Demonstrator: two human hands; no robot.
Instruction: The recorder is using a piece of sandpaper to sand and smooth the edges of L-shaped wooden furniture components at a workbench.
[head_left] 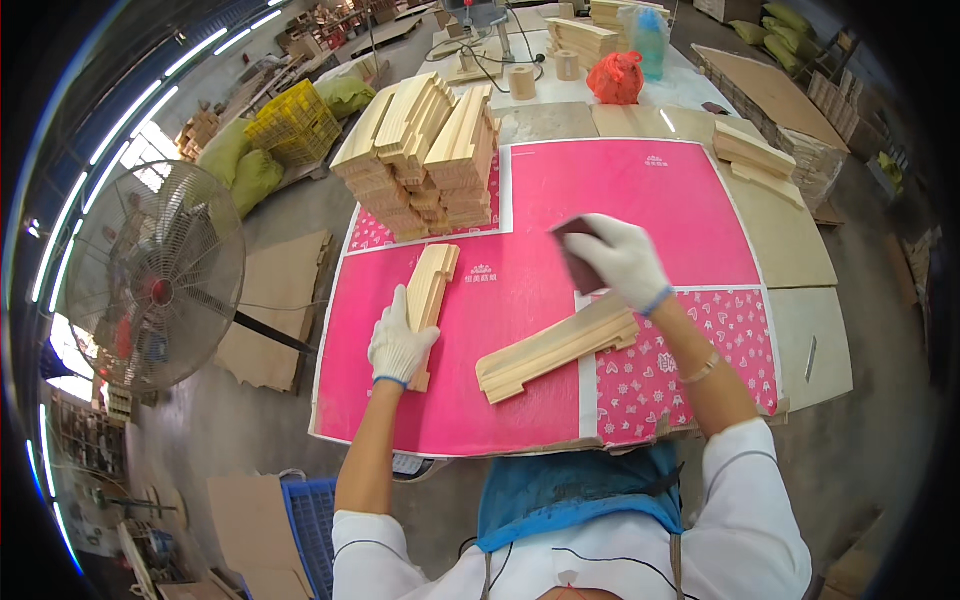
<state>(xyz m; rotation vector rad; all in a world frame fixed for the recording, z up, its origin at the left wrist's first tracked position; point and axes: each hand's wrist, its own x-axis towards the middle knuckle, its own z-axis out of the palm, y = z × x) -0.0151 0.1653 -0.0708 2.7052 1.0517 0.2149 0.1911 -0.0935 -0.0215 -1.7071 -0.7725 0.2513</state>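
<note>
My left hand (401,345), in a white knit glove, grips a notched pale wooden board (434,278) that lies lengthwise on the pink table covering. My right hand (622,262), gloved too, is raised over the table and pinches a dark brown sheet that looks like sandpaper (577,256). Below that hand a second notched wooden board (555,350) lies at a slant, apart from both hands. A tall stack of similar boards (412,150) stands behind my left hand.
Two more boards (752,160) lie at the table's right edge. Farther back are a red plastic bag (615,78), tape rolls (522,82) and cables. A large fan (155,275) stands left of the table; a blue crate (312,525) sits on the floor at lower left.
</note>
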